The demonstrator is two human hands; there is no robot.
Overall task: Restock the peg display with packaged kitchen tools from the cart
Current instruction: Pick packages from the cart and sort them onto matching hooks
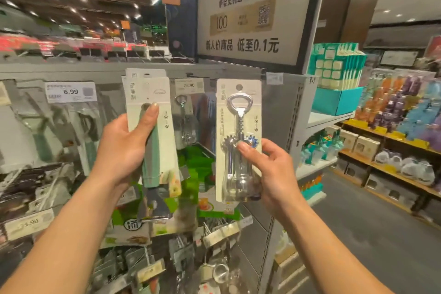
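My left hand (121,143) grips a pale carded pack with a green-handled peeler (152,150), held upright in front of the peg display (281,102). My right hand (269,169) pinches a carded pack holding a chrome wing corkscrew (238,126), its hang hole near the top of the display. Behind the two packs hangs another corkscrew pack (185,122) under a price tag reading 24.90 (189,85). Both packs stand side by side, apart from each other.
More packaged tools hang on pegs at the left under a 6.99 tag (70,92). Green packs (202,169) and metal items hang lower down. A white promotional sign (250,19) stands above. Shelves with goods (393,138) line the aisle at the right.
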